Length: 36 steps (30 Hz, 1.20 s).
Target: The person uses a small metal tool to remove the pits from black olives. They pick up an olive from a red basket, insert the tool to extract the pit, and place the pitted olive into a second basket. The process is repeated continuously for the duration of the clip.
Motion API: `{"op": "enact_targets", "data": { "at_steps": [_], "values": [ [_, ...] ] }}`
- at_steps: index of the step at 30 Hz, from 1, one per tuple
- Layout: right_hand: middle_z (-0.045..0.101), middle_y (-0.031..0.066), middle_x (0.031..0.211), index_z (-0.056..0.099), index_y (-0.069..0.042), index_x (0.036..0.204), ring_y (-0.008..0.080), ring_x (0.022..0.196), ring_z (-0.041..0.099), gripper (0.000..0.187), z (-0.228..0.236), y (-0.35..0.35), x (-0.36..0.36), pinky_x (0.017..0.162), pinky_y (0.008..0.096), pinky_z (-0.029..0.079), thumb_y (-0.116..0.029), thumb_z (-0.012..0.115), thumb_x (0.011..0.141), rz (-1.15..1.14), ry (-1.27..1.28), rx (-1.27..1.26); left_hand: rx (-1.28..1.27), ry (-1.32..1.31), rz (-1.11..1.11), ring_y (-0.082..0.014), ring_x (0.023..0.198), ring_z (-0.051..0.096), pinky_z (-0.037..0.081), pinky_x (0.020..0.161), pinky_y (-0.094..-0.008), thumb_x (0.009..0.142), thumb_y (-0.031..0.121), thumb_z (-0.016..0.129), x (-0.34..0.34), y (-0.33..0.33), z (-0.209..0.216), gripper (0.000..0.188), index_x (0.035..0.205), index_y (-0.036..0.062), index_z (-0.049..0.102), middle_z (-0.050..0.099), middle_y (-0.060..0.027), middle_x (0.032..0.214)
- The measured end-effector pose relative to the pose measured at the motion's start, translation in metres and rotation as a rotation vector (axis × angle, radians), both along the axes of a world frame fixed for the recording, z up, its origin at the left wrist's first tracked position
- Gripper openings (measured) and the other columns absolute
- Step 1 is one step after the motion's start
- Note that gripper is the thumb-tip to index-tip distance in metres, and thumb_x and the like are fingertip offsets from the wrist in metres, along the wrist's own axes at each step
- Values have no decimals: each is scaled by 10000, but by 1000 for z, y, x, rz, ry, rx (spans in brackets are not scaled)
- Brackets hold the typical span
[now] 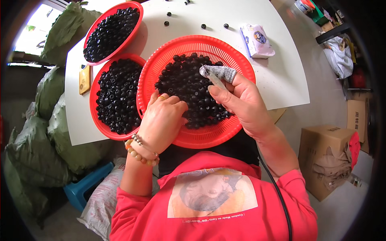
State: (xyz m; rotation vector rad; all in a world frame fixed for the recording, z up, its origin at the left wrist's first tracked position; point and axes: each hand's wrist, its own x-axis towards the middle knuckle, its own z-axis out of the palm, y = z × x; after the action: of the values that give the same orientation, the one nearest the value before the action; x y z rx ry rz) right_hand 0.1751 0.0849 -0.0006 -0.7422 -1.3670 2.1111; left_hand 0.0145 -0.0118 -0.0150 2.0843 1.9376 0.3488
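A large red plastic basket with slotted sides sits at the table's near edge, holding a heap of small round black pieces, some showing hollow centres. Over its left side, my left hand reaches down with fingers curled among the pieces; its fingertips are partly hidden. Above the heap on the right, my right hand is closed on a small flat blade-like tool, pinched between thumb and index finger. A grey knitted finger cover wraps that index finger. One black piece appears at the tool's far end.
Two more red baskets, one nearer and one farther, hold similar pieces at the left. A tissue pack, a yellow phone-like object and stray pieces lie on the white table. A carton, sacks and a blue stool stand around.
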Motion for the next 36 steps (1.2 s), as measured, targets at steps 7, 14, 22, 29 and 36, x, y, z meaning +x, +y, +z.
{"op": "enact_targets", "data": {
  "at_steps": [7, 14, 22, 29, 36],
  "values": [
    [509, -61, 803, 502, -58, 1051, -3, 662, 405, 283, -6, 2, 4, 545, 128, 320, -157, 581, 798, 2, 42, 12, -194, 120, 25, -276, 771, 528, 327, 869, -430, 636, 134, 632, 4, 12, -7, 167, 761, 40, 573, 550, -91, 745],
    [538, 16, 948, 481, 10, 1058, 57, 858, 483, 293, -4, 4, 8, 757, 211, 400, -118, 561, 806, 43, 87, -16, -42, -246, 128, -272, 654, 565, 443, 660, -335, 664, 60, 611, 8, 10, 1, 133, 740, -1, 520, 566, -129, 687],
    [501, -42, 831, 409, -37, 1147, 6, 706, 420, 354, -10, -4, 4, 626, 152, 363, -123, 533, 827, 9, 62, 7, 101, -1073, 221, -109, 693, 554, 447, 627, -218, 758, 11, 566, 10, -1, 12, 142, 891, -18, 526, 567, -78, 847],
    [465, -53, 759, 356, -36, 1193, -1, 641, 383, 417, -4, -5, 5, 553, 144, 312, -216, 507, 849, 88, 20, 59, 227, -1632, 195, -140, 703, 562, 472, 694, -277, 813, 86, 530, 10, -8, 4, 195, 955, -7, 435, 542, -152, 923],
    [535, 26, 966, 413, 14, 1137, 62, 870, 488, 343, -3, -13, 0, 755, 208, 407, -122, 513, 838, 99, 143, -13, 276, -1851, 203, -94, 633, 456, 454, 682, -286, 866, 110, 435, 11, -13, 0, 207, 1038, -3, 447, 483, -69, 793]
  ]
}}
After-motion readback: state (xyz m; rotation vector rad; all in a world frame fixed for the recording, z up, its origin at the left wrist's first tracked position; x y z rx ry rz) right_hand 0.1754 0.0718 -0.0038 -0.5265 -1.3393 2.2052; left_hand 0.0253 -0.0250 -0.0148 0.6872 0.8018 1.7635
